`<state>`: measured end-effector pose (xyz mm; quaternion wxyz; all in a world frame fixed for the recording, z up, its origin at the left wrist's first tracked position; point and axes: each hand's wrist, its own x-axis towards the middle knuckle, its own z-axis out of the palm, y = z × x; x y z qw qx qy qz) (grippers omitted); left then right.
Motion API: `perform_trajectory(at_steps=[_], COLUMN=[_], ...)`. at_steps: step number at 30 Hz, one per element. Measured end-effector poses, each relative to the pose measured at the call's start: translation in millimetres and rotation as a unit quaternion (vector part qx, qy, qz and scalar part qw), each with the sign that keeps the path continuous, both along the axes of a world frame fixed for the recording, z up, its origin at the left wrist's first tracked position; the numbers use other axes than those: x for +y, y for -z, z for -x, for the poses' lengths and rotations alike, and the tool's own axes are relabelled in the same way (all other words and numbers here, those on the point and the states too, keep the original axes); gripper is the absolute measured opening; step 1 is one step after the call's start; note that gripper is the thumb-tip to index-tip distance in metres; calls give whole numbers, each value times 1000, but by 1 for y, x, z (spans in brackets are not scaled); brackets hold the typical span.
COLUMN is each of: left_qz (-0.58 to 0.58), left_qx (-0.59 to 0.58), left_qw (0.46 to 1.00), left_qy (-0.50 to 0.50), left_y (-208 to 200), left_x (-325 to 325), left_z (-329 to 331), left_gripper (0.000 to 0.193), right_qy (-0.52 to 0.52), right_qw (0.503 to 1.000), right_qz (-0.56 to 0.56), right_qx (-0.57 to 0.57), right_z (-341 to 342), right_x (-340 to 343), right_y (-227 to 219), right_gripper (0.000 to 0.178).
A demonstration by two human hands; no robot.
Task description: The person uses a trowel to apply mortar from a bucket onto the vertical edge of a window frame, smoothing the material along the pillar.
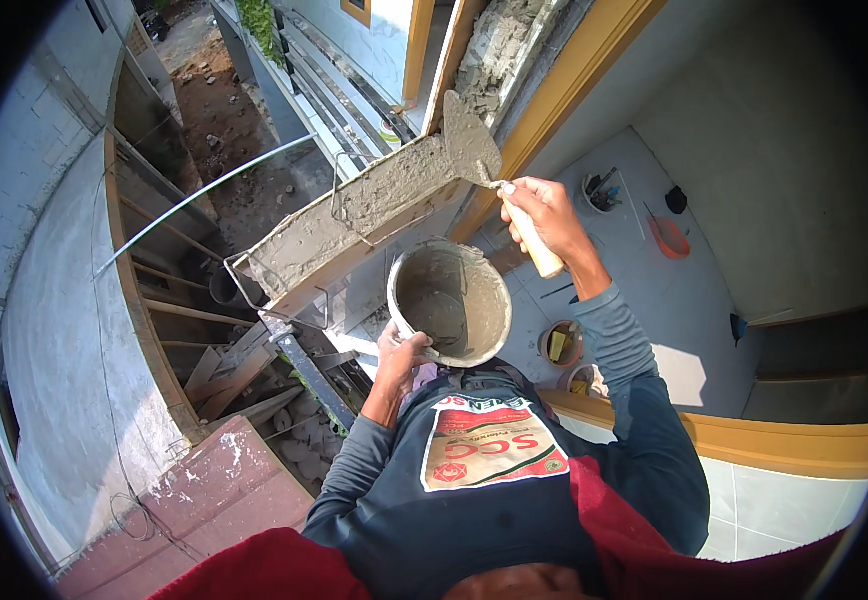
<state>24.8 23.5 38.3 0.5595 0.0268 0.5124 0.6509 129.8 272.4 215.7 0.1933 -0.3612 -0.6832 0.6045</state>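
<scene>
My right hand is closed round the wooden handle of a pointing trowel. The trowel's mortar-smeared blade lies at the far right end of a ledge of wet grey mortar, which has boards along its side and bent wire clamps across it. My left hand grips the near rim of a mortar-crusted bucket, tilted toward me in front of my body. Inside the bucket, some grey mortar coats the wall and bottom. The fingers under the bucket's rim are partly hidden.
A yellow door frame rises beside the ledge. On the tiled floor to the right stand a red basin, a tool bucket and a small bucket. Left are a drop with loose boards, a pale hose and a curved wall.
</scene>
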Motion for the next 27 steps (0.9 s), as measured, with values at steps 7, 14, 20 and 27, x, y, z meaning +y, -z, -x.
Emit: perform_trajectory(at_steps=[7,14,20,27], left_qz=[1,12,44,34], left_qx=[14,52,70,131], left_qw=[1000,998,995,991], left_qy=[-4,31,54,17], left_y=[-1,-7,3,-18], left_x=[8,29,43,47], left_z=[-3,-15,-25,-64], left_gripper=[41,40,46,45], right_qy=[-154,-290,-380,-325], right_qw=[945,761,741,711], right_qz=[-235,-401,-449,-506], right_qx=[-169,-420,-323,-364], right_z=[-84,-90,-85,-94], right_x=[-19,-11,-36,-19], right_y=[12,113,96,137], right_gripper=[26,15,9,9])
